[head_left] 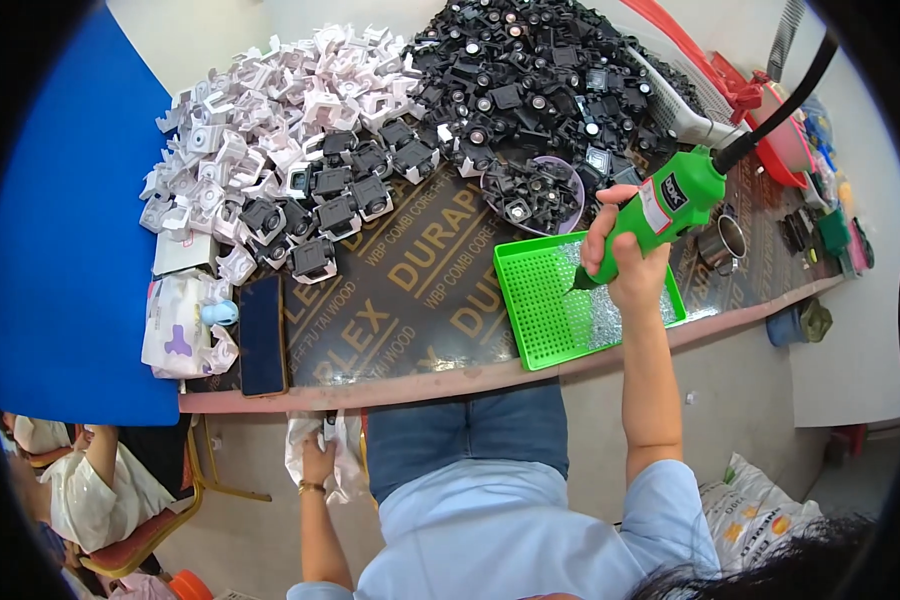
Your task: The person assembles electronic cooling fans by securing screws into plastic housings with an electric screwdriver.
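My right hand [628,250] is wrapped around a green electric screwdriver [675,195] with a black cord. Its dark tip points down over a green perforated tray [532,305], apart from the small silver screws [602,322] heaped in the tray's right half. Below the table's front edge, my left hand [317,462] is at a white plastic bag [348,455]. Its fingers look closed by a small dark piece, partly hidden by the bag. On the table lie several black square parts seated in white brackets [313,258].
White plastic brackets [320,70] are piled back left, black parts [530,70] back centre. A purple bowl [575,205] of black pieces stands behind the tray; a metal cup [720,243] is to its right. A phone [262,335] and tissue pack [173,335] lie left. Another person sits lower left.
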A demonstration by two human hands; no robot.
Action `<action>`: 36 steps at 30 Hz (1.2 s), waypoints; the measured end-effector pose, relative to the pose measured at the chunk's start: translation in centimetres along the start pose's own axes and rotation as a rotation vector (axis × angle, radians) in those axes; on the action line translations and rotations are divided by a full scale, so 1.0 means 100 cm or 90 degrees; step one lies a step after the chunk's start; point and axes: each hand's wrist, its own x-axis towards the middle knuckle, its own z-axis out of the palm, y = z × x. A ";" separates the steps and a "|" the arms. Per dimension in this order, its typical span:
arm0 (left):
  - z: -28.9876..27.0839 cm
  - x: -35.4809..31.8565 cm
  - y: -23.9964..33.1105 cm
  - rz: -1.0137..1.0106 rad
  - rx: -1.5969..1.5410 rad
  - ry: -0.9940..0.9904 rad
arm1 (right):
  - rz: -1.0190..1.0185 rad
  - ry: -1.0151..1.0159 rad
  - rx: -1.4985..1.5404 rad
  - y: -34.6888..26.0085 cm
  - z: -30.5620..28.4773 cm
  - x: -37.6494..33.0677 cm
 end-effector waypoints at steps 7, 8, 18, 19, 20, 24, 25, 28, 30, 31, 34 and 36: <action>-0.200 -0.068 0.202 0.074 -0.230 -0.432 | 0.001 0.019 -0.008 0.000 0.003 -0.002; -0.214 -0.067 0.219 0.117 -0.259 -0.375 | -0.002 0.019 0.025 0.002 0.004 -0.002; -0.192 0.048 0.352 0.577 0.284 0.349 | -0.015 0.042 -0.003 0.001 0.007 -0.007; -0.186 0.056 0.356 0.584 0.322 0.357 | -0.013 0.044 -0.004 0.000 0.007 -0.007; -0.182 0.063 0.357 0.588 0.361 0.365 | -0.014 0.041 0.000 0.001 0.008 -0.007; -0.169 0.081 0.359 0.630 0.344 0.327 | -0.003 0.050 -0.040 -0.004 0.008 -0.006; -0.168 0.079 0.360 0.641 0.325 0.311 | 0.006 0.049 -0.079 -0.007 0.008 -0.005; -0.165 0.056 0.359 0.643 0.205 0.216 | 0.006 0.051 -0.052 -0.001 0.015 -0.002; -0.162 0.024 0.368 0.617 0.070 0.084 | 0.024 0.032 -0.029 -0.001 0.014 0.000; -0.156 0.015 0.372 0.599 -0.002 0.012 | 0.033 0.033 -0.024 -0.002 0.012 -0.002; -0.133 -0.001 0.375 0.628 -0.045 0.027 | 0.046 0.028 -0.043 -0.007 0.011 -0.002; -0.122 0.001 0.373 0.624 -0.060 0.019 | 0.049 0.031 -0.044 -0.005 0.009 -0.002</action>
